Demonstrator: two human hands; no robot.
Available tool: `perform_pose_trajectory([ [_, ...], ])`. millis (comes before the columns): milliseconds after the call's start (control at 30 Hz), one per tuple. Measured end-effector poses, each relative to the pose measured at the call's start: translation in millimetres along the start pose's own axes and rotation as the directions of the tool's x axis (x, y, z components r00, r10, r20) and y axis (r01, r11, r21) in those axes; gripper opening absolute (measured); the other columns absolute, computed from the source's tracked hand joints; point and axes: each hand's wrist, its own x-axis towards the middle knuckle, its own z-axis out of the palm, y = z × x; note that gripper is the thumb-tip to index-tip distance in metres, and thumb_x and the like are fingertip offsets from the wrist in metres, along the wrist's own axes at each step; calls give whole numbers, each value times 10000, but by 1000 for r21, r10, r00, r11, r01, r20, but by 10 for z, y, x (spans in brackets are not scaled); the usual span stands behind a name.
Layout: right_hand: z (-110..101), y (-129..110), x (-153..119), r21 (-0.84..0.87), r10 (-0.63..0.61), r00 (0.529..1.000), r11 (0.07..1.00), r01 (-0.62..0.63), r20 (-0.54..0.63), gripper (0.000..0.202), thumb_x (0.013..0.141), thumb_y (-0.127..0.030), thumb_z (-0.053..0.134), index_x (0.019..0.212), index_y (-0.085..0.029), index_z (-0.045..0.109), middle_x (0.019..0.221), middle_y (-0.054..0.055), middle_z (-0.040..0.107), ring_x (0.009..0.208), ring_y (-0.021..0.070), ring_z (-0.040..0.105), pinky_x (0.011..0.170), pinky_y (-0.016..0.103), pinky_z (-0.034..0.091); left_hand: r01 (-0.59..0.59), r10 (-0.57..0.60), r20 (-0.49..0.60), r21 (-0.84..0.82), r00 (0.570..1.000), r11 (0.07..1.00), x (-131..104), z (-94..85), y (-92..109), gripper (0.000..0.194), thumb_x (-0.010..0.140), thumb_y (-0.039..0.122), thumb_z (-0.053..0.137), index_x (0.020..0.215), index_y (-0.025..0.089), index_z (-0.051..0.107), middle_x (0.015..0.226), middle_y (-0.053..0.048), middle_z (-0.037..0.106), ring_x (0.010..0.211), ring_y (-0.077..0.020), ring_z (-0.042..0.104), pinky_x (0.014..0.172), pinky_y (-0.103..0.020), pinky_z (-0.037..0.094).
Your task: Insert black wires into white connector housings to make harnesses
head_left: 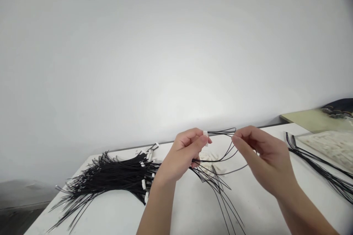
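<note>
My left hand (186, 148) is closed, pinching a small white connector housing (205, 134) between thumb and fingers. Thin black wires (220, 132) run out of the connector to the right and loop back. Further black wires pass under the left palm and hang down over the table. Just to the right, my right hand (259, 158) pinches a black wire between thumb and forefinger. The wire's tip is hidden by the fingers. Behind and below the hands lies a small pile of loose white connectors (220, 169), partly covered by wires.
A large bundle of black wires (116, 174) with white connectors lies on the white table (259, 205) at left. More black wires (317, 167) lie at right, beside a clear bag of white parts (331, 145). A greenish board (306, 119) is behind it, against the wall.
</note>
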Motion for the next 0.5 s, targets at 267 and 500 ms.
perform_pose_trajectory([
  [267, 112, 52, 23, -387, -638, 769, 702, 598, 31, 231, 775, -33, 675, 944, -178, 617, 792, 15, 669, 644, 96, 601, 591, 220, 493, 63, -56, 110, -62, 992, 996, 2, 27, 33, 326, 841, 487, 616, 747, 178, 570, 537, 84, 222, 463, -44, 205, 405, -160, 259],
  [500, 128, 49, -3, -377, -560, 825, 751, 542, 70, 137, 826, -55, 620, 887, -172, 586, 749, 4, 625, 625, 89, 571, 605, 228, 475, 86, -72, 155, -82, 985, 993, 7, 27, 22, 321, 845, 469, 621, 724, 181, 548, 523, 84, 215, 464, -47, 185, 405, -161, 235],
])
